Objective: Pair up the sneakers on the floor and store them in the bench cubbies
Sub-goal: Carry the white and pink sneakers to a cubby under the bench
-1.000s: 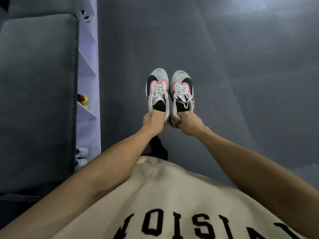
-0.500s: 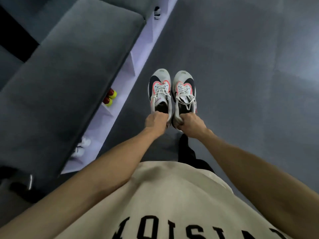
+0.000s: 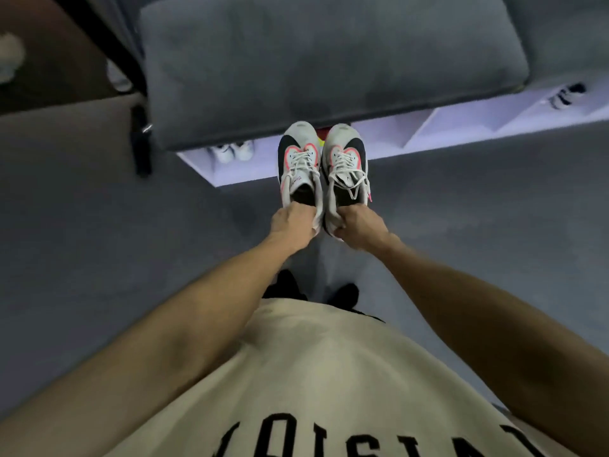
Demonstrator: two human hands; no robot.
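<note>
**Pair in hand, facing the bench**

Far-left cubby point(image 3: 211, 166) holds white shoes point(image 3: 233, 150). Left hand point(image 3: 291, 225) grips the heel of the left sneaker point(image 3: 299, 163); right hand point(image 3: 359, 227) grips the heel of the right sneaker point(image 3: 346, 161). Both shoes are in the air, side by side, toes over the bench point(image 3: 329, 61) front edge. Something red-yellow shows in the cubby behind them. Step: carry done, stow pending. Next, probably: lower, aim at a free cubby point(image 3: 389, 138) to the right, slide in toes first.

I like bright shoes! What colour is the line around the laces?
Pink-red, on both held sneakers, in the head view.
</note>
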